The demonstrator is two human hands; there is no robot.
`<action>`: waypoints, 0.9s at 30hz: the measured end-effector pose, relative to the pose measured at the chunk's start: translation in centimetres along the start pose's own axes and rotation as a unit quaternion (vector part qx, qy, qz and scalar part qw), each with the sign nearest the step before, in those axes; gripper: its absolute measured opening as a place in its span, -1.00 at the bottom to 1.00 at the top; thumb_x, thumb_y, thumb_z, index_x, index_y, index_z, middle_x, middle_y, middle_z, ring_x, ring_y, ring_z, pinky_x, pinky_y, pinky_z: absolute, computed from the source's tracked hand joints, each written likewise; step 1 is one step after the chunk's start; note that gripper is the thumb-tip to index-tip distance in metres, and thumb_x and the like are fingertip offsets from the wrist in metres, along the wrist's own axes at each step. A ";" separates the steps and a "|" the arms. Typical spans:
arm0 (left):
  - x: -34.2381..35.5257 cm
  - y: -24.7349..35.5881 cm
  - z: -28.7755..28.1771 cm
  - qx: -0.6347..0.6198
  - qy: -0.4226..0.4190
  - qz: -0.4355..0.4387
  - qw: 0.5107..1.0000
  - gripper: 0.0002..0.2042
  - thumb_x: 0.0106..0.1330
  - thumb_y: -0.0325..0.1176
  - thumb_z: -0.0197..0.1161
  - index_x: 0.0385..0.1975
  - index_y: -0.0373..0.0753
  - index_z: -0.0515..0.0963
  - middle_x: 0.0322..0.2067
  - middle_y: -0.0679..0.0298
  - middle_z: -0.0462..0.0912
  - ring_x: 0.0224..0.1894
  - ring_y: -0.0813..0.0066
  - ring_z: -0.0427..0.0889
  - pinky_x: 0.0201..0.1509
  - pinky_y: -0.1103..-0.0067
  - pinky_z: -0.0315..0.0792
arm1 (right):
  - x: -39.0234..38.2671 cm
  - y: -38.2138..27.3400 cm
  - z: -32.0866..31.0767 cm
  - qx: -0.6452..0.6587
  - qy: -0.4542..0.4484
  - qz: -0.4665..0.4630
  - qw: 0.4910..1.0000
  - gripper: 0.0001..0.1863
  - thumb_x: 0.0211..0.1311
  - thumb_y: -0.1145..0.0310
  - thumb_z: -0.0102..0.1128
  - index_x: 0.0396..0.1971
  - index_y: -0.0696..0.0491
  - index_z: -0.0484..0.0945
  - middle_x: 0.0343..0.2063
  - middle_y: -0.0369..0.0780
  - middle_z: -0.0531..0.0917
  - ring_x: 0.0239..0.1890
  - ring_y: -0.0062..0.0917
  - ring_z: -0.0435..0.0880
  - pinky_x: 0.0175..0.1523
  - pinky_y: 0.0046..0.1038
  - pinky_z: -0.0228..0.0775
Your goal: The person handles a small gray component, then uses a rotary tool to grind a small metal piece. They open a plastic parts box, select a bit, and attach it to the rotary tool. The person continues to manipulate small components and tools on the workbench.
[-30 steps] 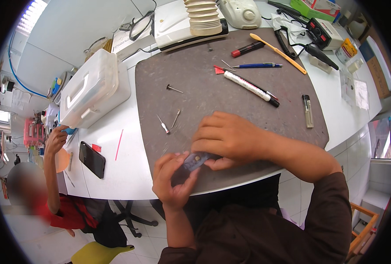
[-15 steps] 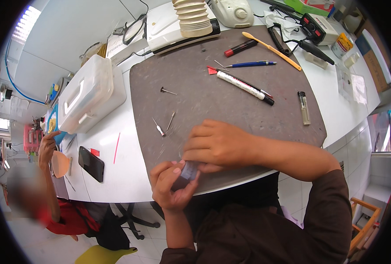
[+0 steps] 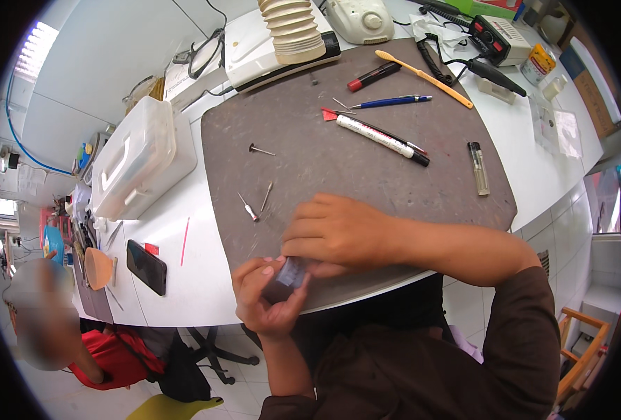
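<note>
A small grey-purple block [image 3: 282,281] is gripped between the thumb and fingers of my left hand [image 3: 261,301], at the near edge of the brown mat [image 3: 352,168]. My right hand [image 3: 338,231] is closed, its curled fingers against the block's top; whatever they pinch is hidden. Beyond the hands lie two thin rotary bits, one pale-tipped [image 3: 250,208] and one slim [image 3: 267,196], plus a dark-headed bit [image 3: 261,150]. Farther off are a white marker [image 3: 380,140], a blue mechanical pencil [image 3: 394,101], a red-and-black marker [image 3: 373,77], a yellow toothbrush [image 3: 426,75] and a clear lighter [image 3: 478,169].
A lidded white plastic case [image 3: 139,164] and a phone [image 3: 146,269] sit left of the mat. At the back stands a machine with a ribbed hose [image 3: 293,35]. A corded handpiece [image 3: 496,77] lies back right. A co-worker in red [image 3: 111,357] sits at left.
The view has shifted slightly. My hands keep their hold on the block with little movement. At left, the co-worker's raised arm has come down, away from the blue bowl.
</note>
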State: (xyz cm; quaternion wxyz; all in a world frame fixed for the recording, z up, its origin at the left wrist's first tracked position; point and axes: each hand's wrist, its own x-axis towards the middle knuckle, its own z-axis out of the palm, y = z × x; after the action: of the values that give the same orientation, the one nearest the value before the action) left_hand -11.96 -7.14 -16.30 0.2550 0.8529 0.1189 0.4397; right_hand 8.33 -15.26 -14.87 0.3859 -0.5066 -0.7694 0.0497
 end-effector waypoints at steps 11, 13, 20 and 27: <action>1.1 0.1 -0.2 -0.047 -0.044 -0.110 0.992 -0.61 -0.07 -0.59 0.51 -0.17 -0.32 0.62 -0.18 0.10 0.73 -0.01 0.15 0.66 0.07 0.39 0.54 | 0.1 0.7 -1.7 0.037 0.039 -0.032 0.998 -0.58 -0.12 0.27 0.49 -0.19 0.01 0.61 -0.19 -0.26 0.62 -0.12 -0.30 0.57 -0.06 -0.29 0.40; 1.3 0.2 -0.2 -0.041 -0.048 -0.111 0.992 -0.63 -0.07 -0.60 0.49 -0.19 -0.33 0.64 -0.19 0.10 0.74 0.01 0.15 0.67 0.06 0.39 0.54 | 0.2 0.6 -1.7 0.046 0.044 -0.035 0.997 -0.58 -0.11 0.28 0.49 -0.19 0.02 0.60 -0.19 -0.25 0.62 -0.15 -0.30 0.57 -0.08 -0.30 0.41; 1.0 -0.4 0.0 -0.006 -0.107 -0.143 0.984 -0.76 0.04 -0.59 0.40 -0.25 -0.35 0.63 -0.22 0.05 0.72 -0.01 0.09 0.67 0.09 0.31 0.51 | -0.5 0.6 0.4 0.063 0.047 -0.014 0.997 -0.72 0.02 0.38 0.38 -0.22 0.04 0.58 -0.28 -0.27 0.59 -0.19 -0.35 0.58 -0.12 -0.38 0.44; 1.3 1.0 0.5 0.077 -0.096 -0.078 0.989 -0.74 0.06 -0.43 0.45 -0.25 -0.31 0.62 -0.14 0.11 0.66 0.02 0.00 0.59 0.14 0.21 0.41 | -0.7 1.4 1.3 -0.092 0.043 -0.022 0.995 -0.74 -0.04 0.36 0.27 -0.26 0.02 0.59 -0.37 -0.27 0.58 -0.26 -0.39 0.59 -0.16 -0.38 0.44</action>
State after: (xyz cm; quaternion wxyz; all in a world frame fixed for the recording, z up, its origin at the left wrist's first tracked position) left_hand -10.80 -7.57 -15.12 0.2322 0.8963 0.1934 0.3245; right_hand 8.68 -14.80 -16.80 0.3714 -0.5246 -0.7643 -0.0521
